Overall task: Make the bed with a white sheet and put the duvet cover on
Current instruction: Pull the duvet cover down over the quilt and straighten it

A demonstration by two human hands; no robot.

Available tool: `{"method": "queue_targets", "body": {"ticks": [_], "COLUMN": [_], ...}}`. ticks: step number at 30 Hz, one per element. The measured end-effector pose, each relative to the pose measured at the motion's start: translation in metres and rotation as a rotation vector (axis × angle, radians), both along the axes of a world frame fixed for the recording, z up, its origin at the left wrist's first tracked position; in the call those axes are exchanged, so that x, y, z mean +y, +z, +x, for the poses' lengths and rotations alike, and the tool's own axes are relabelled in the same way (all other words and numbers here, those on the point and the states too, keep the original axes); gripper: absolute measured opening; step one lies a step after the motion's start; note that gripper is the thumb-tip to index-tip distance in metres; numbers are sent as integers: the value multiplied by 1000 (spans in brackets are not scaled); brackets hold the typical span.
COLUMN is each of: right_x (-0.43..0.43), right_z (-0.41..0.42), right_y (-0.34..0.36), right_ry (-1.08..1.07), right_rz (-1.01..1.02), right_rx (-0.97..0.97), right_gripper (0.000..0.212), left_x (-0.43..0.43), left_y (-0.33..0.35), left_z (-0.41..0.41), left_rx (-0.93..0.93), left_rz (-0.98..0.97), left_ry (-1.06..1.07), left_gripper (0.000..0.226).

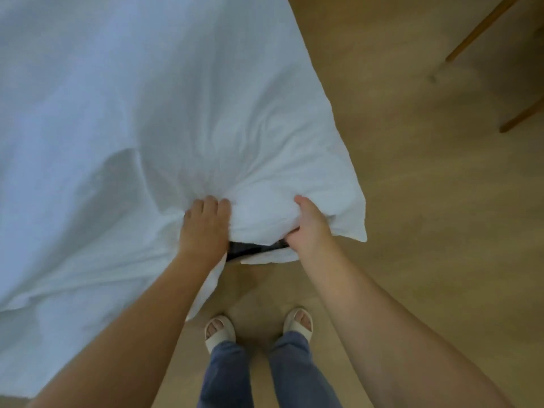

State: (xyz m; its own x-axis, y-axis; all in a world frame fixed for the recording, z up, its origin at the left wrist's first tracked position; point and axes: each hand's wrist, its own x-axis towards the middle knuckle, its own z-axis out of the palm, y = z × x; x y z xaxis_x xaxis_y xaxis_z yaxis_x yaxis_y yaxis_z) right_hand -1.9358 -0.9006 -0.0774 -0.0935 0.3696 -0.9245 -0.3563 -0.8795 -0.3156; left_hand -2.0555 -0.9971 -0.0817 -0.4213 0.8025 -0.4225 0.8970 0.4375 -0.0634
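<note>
White bedding (123,119) covers the bed and fills the left and middle of the head view. Its near corner (332,207) bulges thick and wrinkled over the floor. My left hand (204,228) grips a bunch of the white cloth at the near edge, fingers curled into it. My right hand (309,228) holds the corner, thumb on top and fingers tucked underneath. Between the two hands a dark strip (253,249) shows under the cloth. Whether the cloth in my hands is the sheet or the duvet cover, I cannot tell.
Wooden floor (426,201) lies to the right and below. Slanted wooden furniture legs (482,28) stand at the top right. My feet in pale sandals (219,331) and blue trousers are close to the bed's corner.
</note>
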Motion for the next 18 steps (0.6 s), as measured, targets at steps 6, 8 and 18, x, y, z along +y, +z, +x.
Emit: {"method": "queue_targets", "body": {"ticks": [6, 8, 18], "right_x": [27, 24, 3], "right_z": [65, 88, 78], "right_y": [45, 40, -17], "right_ry": [-38, -98, 3], "right_rz": [175, 166, 175], "right_rx": [16, 2, -422], "right_gripper": [27, 33, 54], "left_x": [12, 16, -9], "left_y": [77, 79, 30], "left_z": [34, 56, 58], "left_rx": [-225, -174, -181], "left_rz": [498, 443, 444], "left_ry": [-144, -220, 60], "left_gripper": [45, 44, 48]}}
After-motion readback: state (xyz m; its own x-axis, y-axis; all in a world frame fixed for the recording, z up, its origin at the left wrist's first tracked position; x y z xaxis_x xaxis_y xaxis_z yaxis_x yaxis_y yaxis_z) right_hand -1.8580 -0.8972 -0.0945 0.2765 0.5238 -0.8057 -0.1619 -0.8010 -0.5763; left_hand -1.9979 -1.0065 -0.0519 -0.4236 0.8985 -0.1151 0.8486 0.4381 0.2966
